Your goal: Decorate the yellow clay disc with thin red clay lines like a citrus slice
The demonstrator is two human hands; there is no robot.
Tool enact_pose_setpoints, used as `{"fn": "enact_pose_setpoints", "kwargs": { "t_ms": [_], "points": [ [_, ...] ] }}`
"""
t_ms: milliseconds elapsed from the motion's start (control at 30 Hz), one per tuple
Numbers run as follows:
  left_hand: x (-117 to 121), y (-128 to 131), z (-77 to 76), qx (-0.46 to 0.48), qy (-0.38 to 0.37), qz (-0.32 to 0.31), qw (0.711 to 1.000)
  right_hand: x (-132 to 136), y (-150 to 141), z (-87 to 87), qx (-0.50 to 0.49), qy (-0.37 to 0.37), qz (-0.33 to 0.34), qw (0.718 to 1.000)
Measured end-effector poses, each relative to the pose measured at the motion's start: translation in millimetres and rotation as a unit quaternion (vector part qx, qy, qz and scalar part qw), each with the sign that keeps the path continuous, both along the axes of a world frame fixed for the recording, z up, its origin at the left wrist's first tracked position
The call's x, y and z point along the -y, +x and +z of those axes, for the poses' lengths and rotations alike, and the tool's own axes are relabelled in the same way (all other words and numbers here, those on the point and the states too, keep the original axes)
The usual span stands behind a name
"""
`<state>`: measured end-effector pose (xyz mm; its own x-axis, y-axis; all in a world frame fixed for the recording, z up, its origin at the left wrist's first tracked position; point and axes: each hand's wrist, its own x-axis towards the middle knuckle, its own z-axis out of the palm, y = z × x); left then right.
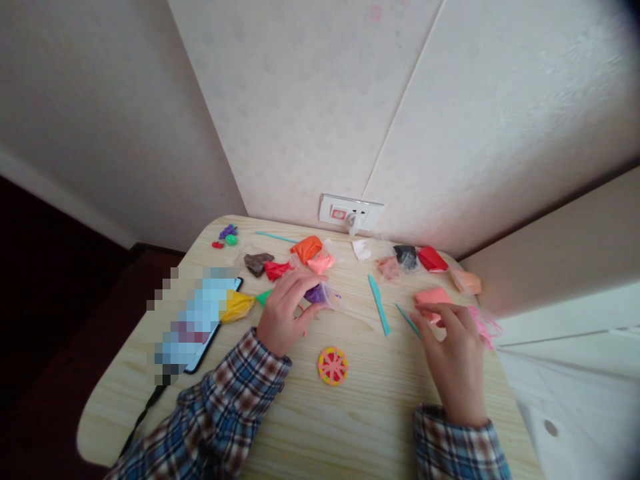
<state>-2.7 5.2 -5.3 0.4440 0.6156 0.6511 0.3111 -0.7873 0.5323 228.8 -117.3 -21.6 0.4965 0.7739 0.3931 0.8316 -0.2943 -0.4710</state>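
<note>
My left hand [289, 312] reaches across the middle of the table, thumb and forefinger on either side of a small clear bag of purple clay [316, 293]. My right hand [453, 347] hovers at the right with its fingers bent and slightly apart. Under its fingertips are a thin teal modelling tool [406, 318], partly covered by the hand, and a coral clay bag [431, 300]. A flat teal clay knife [379, 305] lies between the hands. Nearer me sits a round clay piece [333, 366] with a yellow rim, red inside and pink strips across it.
Bags of orange clay [307, 249], brown clay [259, 264], black clay [406, 256] and yellow clay [238, 305] lie about the table [370, 427]. Small clay grapes [229, 231] sit at the far left. A phone [205, 333] lies left; a wall socket [351, 211] is behind.
</note>
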Motion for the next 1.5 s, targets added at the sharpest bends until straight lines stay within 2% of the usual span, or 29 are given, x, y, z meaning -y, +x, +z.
{"fn": "enact_pose_setpoints", "kwargs": {
  "t_ms": [67,167,333,533,800,900,1000,1100,1167,1233,1300,1367,1433,1500],
  "points": [
    [0,0,0.6,0.015,-0.006,-0.002,1.000,9,4,-4.3,0.029,-0.040,-0.026,0.998],
    [-1,0,1.8,0.046,-0.007,-0.013,0.999,14,3,-9.8,0.053,-0.068,-0.022,0.996],
    [2,0,5.3,0.081,-0.008,-0.037,0.996,10,-1,-13.3,0.079,-0.065,0.003,0.995],
    [4,-1,9.3,0.112,-0.026,-0.025,0.993,10,2,-11.4,0.070,-0.048,0.004,0.996],
    [4,-3,2.4,0.143,-0.090,-0.034,0.985,14,0,-12.8,0.108,-0.087,0.002,0.990],
    [4,-3,-0.5,0.169,-0.128,-0.052,0.976,12,0,-6.9,0.070,-0.064,0.006,0.995],
    [4,-2,-2.0,0.189,-0.165,-0.068,0.966,5,-6,13.7,-0.049,-0.003,-0.018,0.999],
    [4,0,-1.9,0.213,-0.184,-0.099,0.955,-9,-23,45.4,-0.223,0.086,0.049,0.970],
    [4,2,-1.0,0.232,-0.203,-0.114,0.944,-19,-39,64.9,-0.311,0.136,0.119,0.933],
    [4,3,0.3,0.239,-0.233,-0.114,0.936,-27,-54,77.1,-0.368,0.194,0.147,0.898],
    [3,4,1.2,0.237,-0.263,-0.113,0.929,-32,-67,80.1,-0.406,0.241,0.183,0.862],
    [2,5,1.4,0.233,-0.279,-0.122,0.923,-34,-76,75.9,-0.435,0.247,0.222,0.837],
    [3,6,1.2,0.227,-0.291,-0.144,0.918,-33,-81,68.9,-0.455,0.240,0.250,0.821],
    [5,6,1.1,0.217,-0.310,-0.167,0.910,-31,-85,62.7,-0.457,0.234,0.260,0.818]
  ]
}}
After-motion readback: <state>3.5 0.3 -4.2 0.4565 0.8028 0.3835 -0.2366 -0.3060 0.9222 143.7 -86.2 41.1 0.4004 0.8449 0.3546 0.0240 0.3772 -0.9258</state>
